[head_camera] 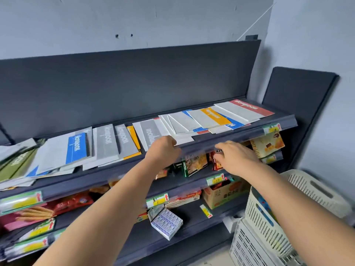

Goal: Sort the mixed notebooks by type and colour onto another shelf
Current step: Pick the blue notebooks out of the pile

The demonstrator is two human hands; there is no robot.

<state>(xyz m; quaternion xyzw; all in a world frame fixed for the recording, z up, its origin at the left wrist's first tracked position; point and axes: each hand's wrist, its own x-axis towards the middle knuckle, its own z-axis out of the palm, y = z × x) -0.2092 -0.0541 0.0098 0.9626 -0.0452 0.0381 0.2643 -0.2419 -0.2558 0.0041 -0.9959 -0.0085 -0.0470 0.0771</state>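
Thin notebooks lie scattered along the top dark shelf [240, 134]: a blue-banded one [76, 148] at left, grey-banded ones [107, 141] in the middle, an orange-banded one [213, 116] and a red-banded one [249, 107] at right. My left hand [163, 150] reaches the shelf's front edge, fingers curled at the near edge of a white notebook with a grey band [151, 137]; a firm grip is not visible. My right hand [236, 156] hovers just below the shelf edge, fingers loosely bent, holding nothing.
Lower shelves hold snack packets [194, 164], a cardboard box [222, 194] and a small box of white packs [166, 221]. White slatted plastic baskets [269, 223] stand stacked at the lower right. A grey wall rises behind the shelf unit.
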